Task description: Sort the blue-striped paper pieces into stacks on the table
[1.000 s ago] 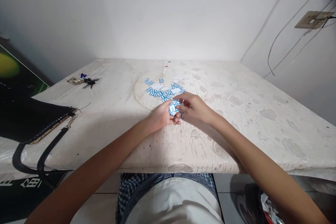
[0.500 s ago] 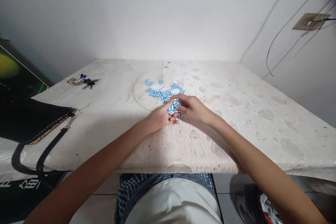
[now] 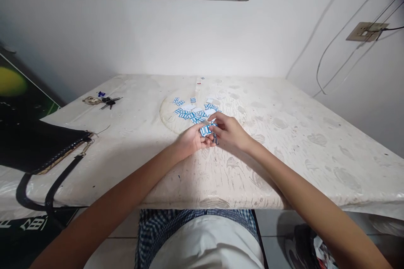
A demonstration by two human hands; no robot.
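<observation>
Between my two hands is a small white card with blue outlined shapes (image 3: 205, 130). My left hand (image 3: 191, 141) has its fingers curled under it and its thumb at the card's left side. My right hand (image 3: 229, 129) pinches the card's right side between thumb and fingers. Just beyond the hands lies a loose pile of similar blue-and-white cards (image 3: 186, 113), some overlapping and some showing plain white. Another such card (image 3: 216, 139) shows partly below my right fingers; whether it touches them I cannot tell.
A table with a pale patterned cover (image 3: 277, 168) stands against the wall. At the left are keys (image 3: 109, 101), a small blue item (image 3: 101, 94) and a black bag (image 3: 41, 145) with a strap. A wall socket (image 3: 366, 32) with cables is at the right.
The card between my hands now faces up more fully, with its blue shapes plainer. My hands have barely moved. The view has tilted slightly upward.
</observation>
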